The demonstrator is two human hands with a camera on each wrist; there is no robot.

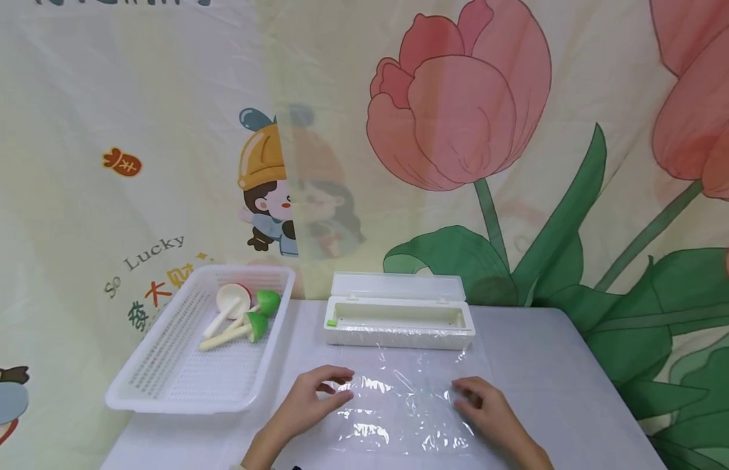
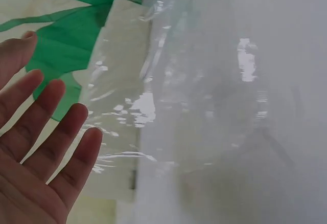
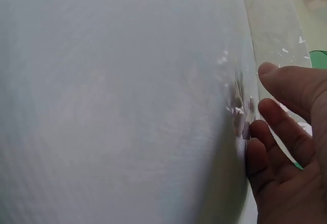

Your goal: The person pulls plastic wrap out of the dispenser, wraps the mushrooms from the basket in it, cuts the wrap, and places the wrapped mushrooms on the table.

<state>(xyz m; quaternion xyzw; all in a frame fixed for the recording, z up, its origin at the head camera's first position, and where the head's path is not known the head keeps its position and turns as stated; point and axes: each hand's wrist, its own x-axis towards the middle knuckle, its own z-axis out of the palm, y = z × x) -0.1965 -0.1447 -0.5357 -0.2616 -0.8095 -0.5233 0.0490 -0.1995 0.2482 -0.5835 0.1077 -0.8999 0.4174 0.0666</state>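
A sheet of clear plastic wrap (image 1: 408, 405) lies over the table's front middle, glossy and creased. It runs up to the front of a long white wrap dispenser box (image 1: 394, 338) with its lid raised. My left hand (image 1: 314, 395) hovers at the sheet's left edge, thumb and fingers apart. In the left wrist view, its spread fingers (image 2: 76, 132) show nothing in them. My right hand (image 1: 488, 411) is at the sheet's right edge, fingers loosely bent. In the right wrist view, its thumb (image 3: 286, 83) stands apart from the fingers, whose tips are right at the film's edge.
A white perforated basket (image 1: 176, 410) stands at the left. Inside are a white spoon-like piece (image 1: 232, 303) with a red rim and two pale sticks with green heads (image 1: 257, 326). A green tab (image 1: 332, 322) sits on the box's left end. A printed cloth (image 1: 576, 196) hangs behind.
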